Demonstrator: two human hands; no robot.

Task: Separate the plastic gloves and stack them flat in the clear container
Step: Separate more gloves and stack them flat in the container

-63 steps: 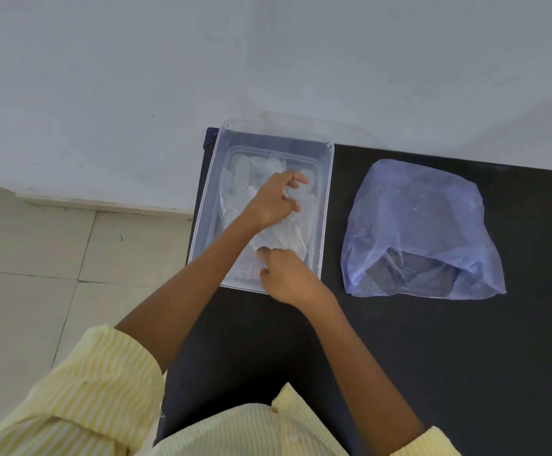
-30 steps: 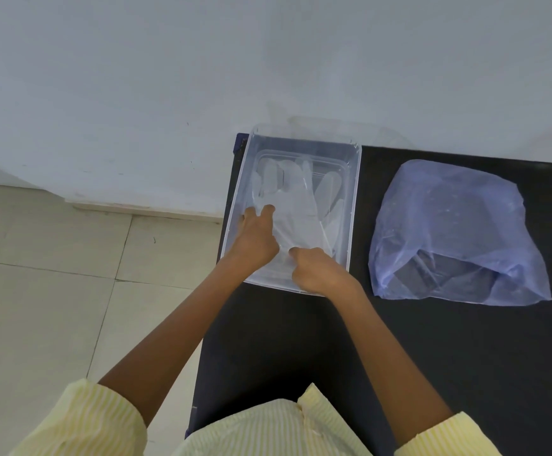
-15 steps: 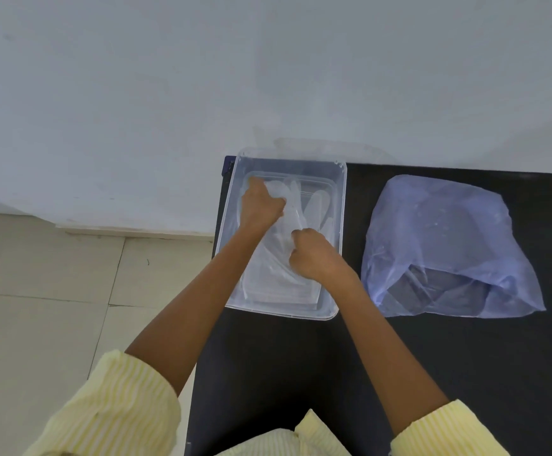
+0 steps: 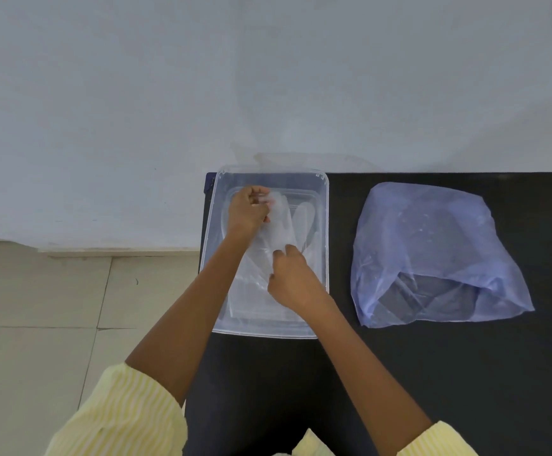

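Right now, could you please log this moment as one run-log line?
left hand: pinching glove fingers | right hand: holding glove cuff end | clear container: gloves inside | blue bag: untouched, right

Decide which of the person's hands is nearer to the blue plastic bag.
Right. The right hand is in the clear container beside the blue plastic bag; the left hand is by its far-left wall.

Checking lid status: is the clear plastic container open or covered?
Open. The clear plastic container has no lid on; both hands reach inside onto the gloves.
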